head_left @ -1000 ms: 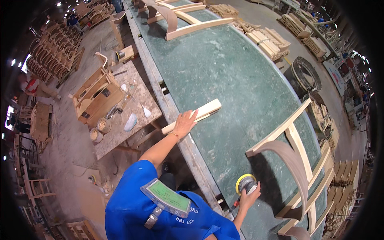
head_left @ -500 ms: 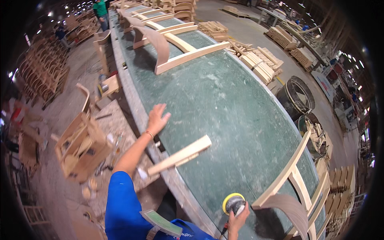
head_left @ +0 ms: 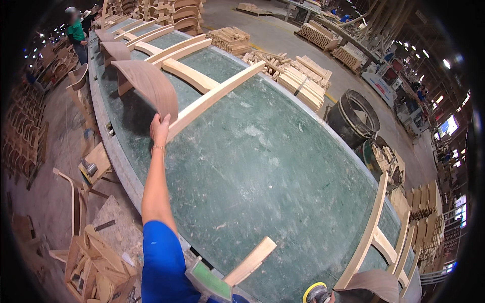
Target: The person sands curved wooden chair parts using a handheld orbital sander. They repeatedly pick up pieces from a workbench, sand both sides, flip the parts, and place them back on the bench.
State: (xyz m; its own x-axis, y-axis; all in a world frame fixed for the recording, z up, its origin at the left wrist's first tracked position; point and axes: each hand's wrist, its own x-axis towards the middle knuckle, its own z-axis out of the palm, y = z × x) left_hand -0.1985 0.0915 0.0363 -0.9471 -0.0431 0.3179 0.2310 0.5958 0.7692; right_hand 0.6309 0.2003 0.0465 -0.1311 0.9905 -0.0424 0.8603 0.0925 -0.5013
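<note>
Left hand is closing on the near end of the pale wooden chair frame with curved brown back panel, lying far across the green desk. Arm is overreaching; frame risks slipping or tipping. Right hand is lying outside the view.

A long workbench with a worn green top runs away from the viewer. On it lie a pale wooden chair frame at the far end, another chair frame at the near right, and a short wooden slat nearest.
</note>
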